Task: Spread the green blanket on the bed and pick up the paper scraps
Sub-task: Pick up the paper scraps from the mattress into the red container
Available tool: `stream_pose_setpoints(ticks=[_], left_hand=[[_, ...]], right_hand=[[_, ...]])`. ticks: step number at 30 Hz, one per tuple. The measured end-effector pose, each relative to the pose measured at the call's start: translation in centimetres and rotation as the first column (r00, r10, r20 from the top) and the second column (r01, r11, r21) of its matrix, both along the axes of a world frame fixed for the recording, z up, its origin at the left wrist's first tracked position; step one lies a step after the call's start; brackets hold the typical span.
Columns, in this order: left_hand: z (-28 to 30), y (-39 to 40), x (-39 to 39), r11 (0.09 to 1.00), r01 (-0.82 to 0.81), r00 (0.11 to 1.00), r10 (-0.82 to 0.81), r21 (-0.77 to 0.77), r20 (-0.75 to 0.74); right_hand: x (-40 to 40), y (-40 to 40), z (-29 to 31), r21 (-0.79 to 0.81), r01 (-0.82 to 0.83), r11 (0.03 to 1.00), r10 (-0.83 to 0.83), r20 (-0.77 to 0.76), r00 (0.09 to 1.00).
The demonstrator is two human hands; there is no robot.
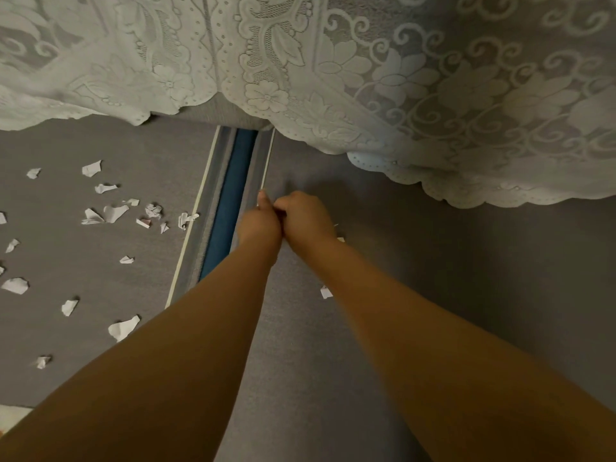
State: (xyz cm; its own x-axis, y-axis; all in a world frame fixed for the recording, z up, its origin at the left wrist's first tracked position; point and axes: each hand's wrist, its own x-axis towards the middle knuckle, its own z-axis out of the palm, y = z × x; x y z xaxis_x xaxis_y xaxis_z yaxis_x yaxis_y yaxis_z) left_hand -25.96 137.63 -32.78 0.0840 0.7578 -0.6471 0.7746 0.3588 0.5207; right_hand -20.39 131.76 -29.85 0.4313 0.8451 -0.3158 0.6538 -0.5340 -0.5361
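Observation:
My left hand (259,225) and my right hand (308,215) meet over the left edge of the right grey mattress (433,295). Both are curled, the left thumb points up, and the right fingers touch the left fist. Whatever lies inside either hand is hidden. Several white paper scraps (106,213) lie scattered on the left grey mattress (66,328). One scrap (326,291) sits beside my right forearm, and another (340,239) peeks out by my right wrist. The pale green lace blanket (366,78) covers the far part of both mattresses, its scalloped hem just beyond my hands.
A narrow gap with a blue strip (230,201) runs between the two mattresses, edged with white piping. A pale patch (13,418) shows at the lower left corner.

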Motion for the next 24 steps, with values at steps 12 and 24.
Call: stream_pose_setpoints(ticks=[12,24], left_hand=[[0.7,-1.2,0.0,0.983,-0.099,0.984,0.120,-0.154,0.135],[-1.5,1.0,-2.9,0.967,0.251,0.954,-0.240,0.040,-0.178]], right_hand=[[1.4,-0.6,-0.5,-0.080,0.113,0.990,-0.125,-0.166,0.978],[5.3,-4.6,-4.0,-0.135,0.603,0.787,-0.613,-0.293,0.734]])
